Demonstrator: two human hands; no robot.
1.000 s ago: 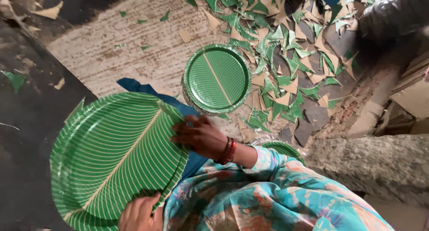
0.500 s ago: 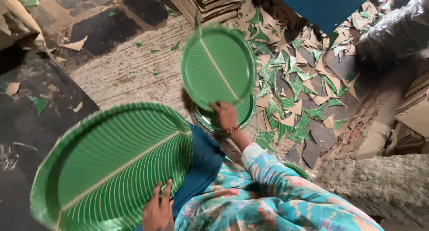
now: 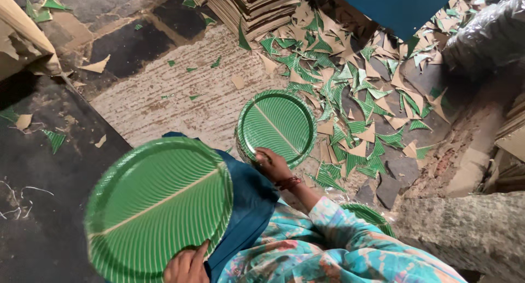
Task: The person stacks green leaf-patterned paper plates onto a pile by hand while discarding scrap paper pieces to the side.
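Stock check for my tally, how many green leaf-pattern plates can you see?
3: large plate in left hand; plate on a floor pile under right hand; plate edge behind the sleeve. More may be stacked.

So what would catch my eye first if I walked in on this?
Probably the big green leaf-patterned plate tilted up at lower left, gripped at its bottom edge by the left hand. Next, the right hand reaches forward to the rim of a second green plate lying on the floor in the middle. To the right of it, a litter of green and tan paper offcuts covers the ground.
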